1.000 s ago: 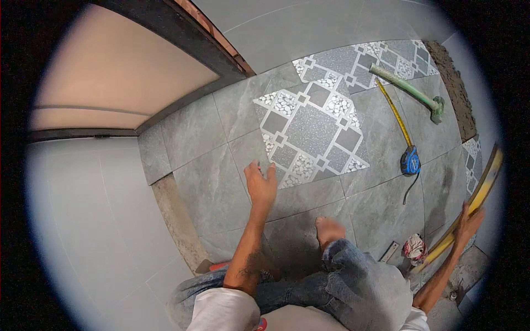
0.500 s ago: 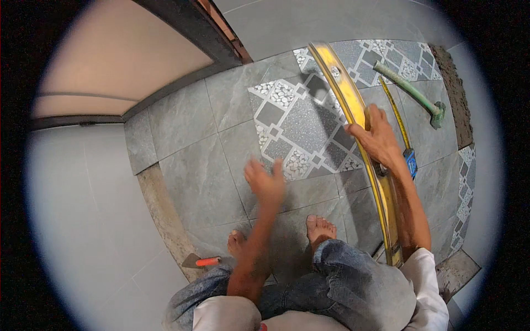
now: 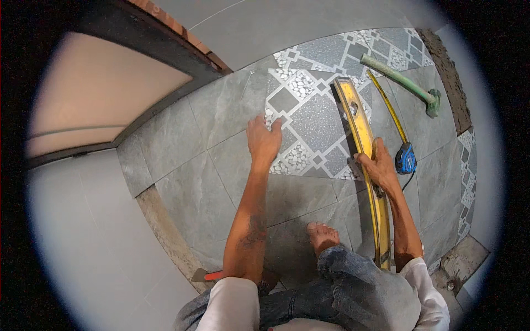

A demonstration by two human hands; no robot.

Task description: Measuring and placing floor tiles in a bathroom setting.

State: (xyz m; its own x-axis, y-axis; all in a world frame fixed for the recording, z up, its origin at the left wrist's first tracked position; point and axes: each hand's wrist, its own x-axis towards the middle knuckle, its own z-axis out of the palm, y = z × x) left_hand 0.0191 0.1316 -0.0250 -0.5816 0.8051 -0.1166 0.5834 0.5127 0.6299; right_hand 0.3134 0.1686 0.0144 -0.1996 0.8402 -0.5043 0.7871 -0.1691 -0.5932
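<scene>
My right hand (image 3: 379, 165) is closed round a long yellow spirit level (image 3: 359, 124), which slants from near my right knee to the upper middle of a patterned tile (image 3: 318, 122). That tile has grey diamonds and white pebble shapes. My left hand (image 3: 264, 138) touches the tile's left edge, fingers stretched forward and thumb spread to the right, with nothing held. Just right of my right hand lies a blue tape measure (image 3: 406, 158), its yellow blade drawn out away from me. Beyond it rests a green hammer (image 3: 406, 83), head toward the right.
Grey floor tiles (image 3: 190, 190) surround the patterned one. A trowel with a red handle (image 3: 212, 275) lies at lower left by a bare strip (image 3: 157, 220). Rough mortar (image 3: 448, 83) runs along the right wall. A dark-framed door (image 3: 110, 91) stands at upper left.
The level has come down and toward me, its far end now over the patterned tile. My left hand has moved forward to the tile's left edge. The view has shifted slightly.
</scene>
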